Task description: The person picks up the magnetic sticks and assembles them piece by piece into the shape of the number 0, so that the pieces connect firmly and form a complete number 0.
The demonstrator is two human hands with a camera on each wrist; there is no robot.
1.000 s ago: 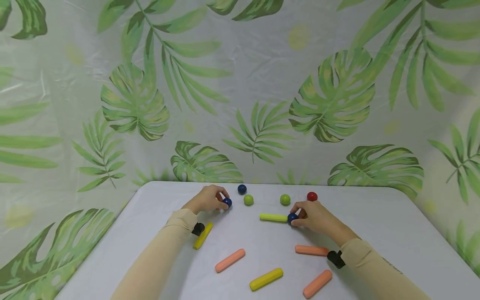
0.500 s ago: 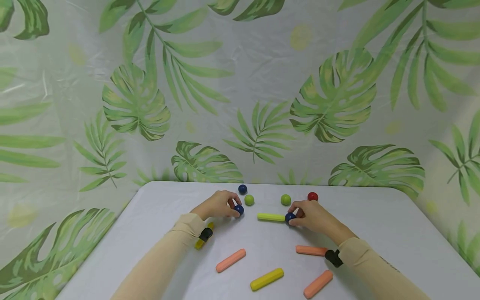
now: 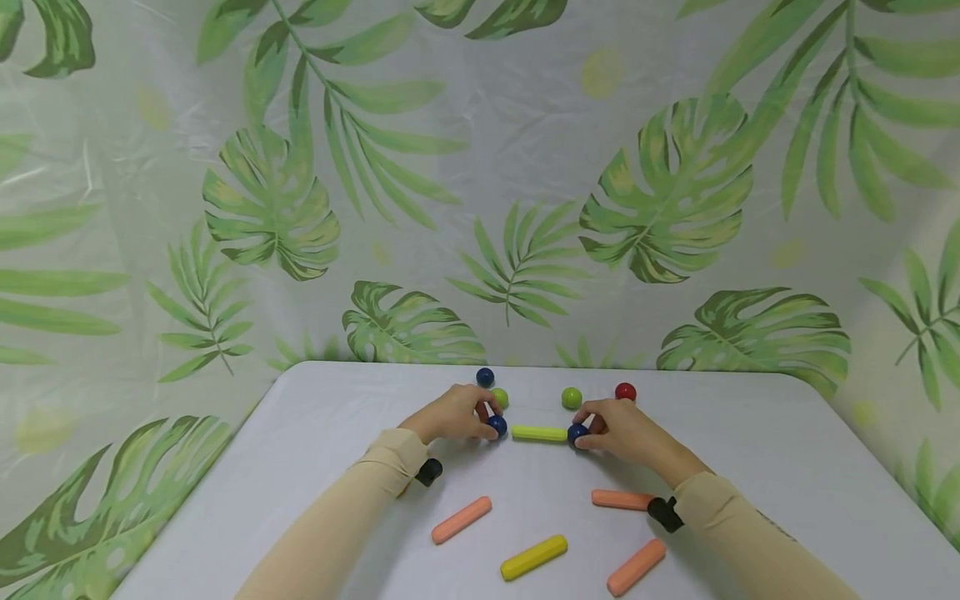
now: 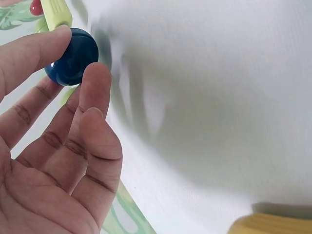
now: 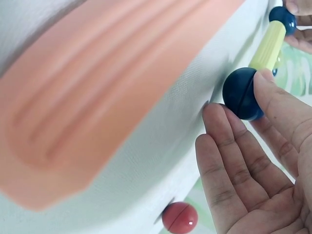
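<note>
Head view: on counter [image 3: 337, 396], lime stick [image 3: 538, 433]; at nine o'clock, contact unclear, blue ball [image 3: 497, 426] in ball-wide pinch of left hand [image 3: 453, 414]; at three, touching, second blue ball [image 3: 576, 433], likewise pinched by right hand [image 3: 626, 429]. Probably light, stiff, slippery; best gripped across widest part.

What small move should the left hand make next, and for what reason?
Probably the left hand should ease its blue ball slightly rightward to the yellow-green stick: the head view seems to show a narrow gap there, while the second blue ball pinched by the right hand already meets the stick's other end.
</note>
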